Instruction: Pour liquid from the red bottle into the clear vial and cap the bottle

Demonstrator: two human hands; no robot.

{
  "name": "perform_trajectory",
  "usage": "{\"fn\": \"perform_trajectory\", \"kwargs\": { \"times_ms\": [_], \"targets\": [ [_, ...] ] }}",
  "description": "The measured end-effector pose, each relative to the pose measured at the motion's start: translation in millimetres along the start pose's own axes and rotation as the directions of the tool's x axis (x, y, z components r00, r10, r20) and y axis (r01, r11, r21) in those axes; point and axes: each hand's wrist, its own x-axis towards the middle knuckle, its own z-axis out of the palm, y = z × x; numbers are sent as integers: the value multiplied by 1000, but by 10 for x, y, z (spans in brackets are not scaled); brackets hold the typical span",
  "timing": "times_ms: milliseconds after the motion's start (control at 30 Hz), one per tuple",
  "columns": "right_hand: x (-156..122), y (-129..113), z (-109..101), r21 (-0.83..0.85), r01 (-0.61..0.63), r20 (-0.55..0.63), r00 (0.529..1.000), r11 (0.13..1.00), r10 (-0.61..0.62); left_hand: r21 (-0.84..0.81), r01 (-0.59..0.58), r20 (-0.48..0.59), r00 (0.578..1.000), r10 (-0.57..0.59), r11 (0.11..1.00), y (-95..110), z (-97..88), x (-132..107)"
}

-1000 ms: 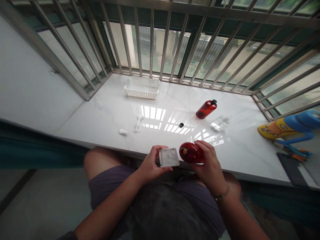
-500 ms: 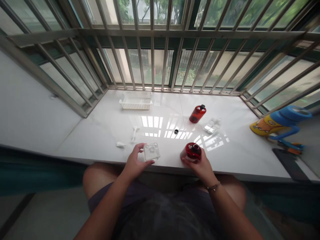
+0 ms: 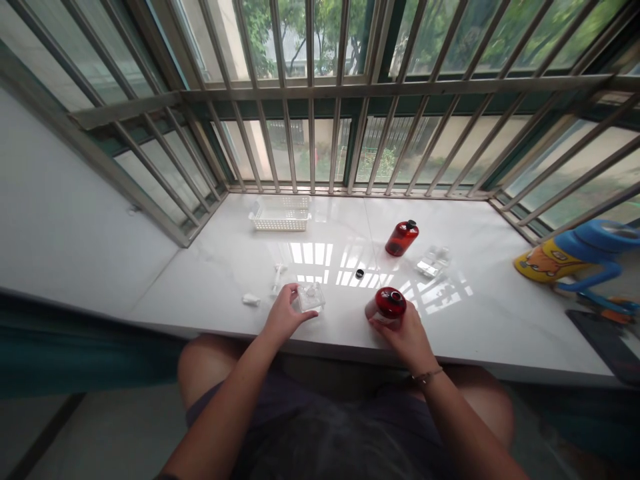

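My left hand is closed round a clear square bottle that rests on the white marble sill near its front edge. My right hand grips an open red bottle standing upright on the sill to the right. A small black cap lies just behind, between the two. Further back a second red bottle with a black cap lies tilted, and a clear bottle lies on its side beside it.
A white slotted basket stands at the back left by the window bars. A white pump head and a small white piece lie left of my left hand. A blue and yellow toy sits at the right end.
Both hands moved forward from above my lap and set the clear bottle and the red bottle down on the sill. The red bottle went from lying sideways to upright. The view tilted up.
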Motion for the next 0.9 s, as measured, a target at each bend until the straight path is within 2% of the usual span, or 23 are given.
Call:
{"fn": "perform_trajectory", "kwargs": {
  "times_ms": [100,167,400,500,567,633,667,767,900],
  "targets": [
    [-132,-10,-22,-34,-245,-14,970,969,244,39,-7,5,1000,7,999,-9,22,57],
    [-229,-53,-55,-35,-315,-34,949,948,314,73,-7,2,1000,7,997,-9,29,80],
    [-475,-270,-243,-61,-360,-68,932,931,356,181,-32,1,999,32,983,48,-4,56],
    [-502,-349,-307,-80,-345,-102,936,935,337,281,-142,-83,982,171,949,94,-96,3],
    [-490,-416,-339,-96,-319,-125,944,943,307,403,-193,-205,934,294,894,127,-194,-3],
    [-468,-505,-356,-108,-283,-132,954,953,269,544,-132,-310,886,346,828,154,-301,30],
    [-458,-556,-356,-110,-263,-127,960,958,249,612,-73,-340,875,345,788,163,-349,58],
    [-449,-719,-322,-103,-209,-93,975,972,200,765,92,-346,893,287,638,162,-441,150],
    [-467,-894,-239,-76,-178,-33,984,981,176,853,204,-335,920,204,481,127,-437,235]
  ]
}}
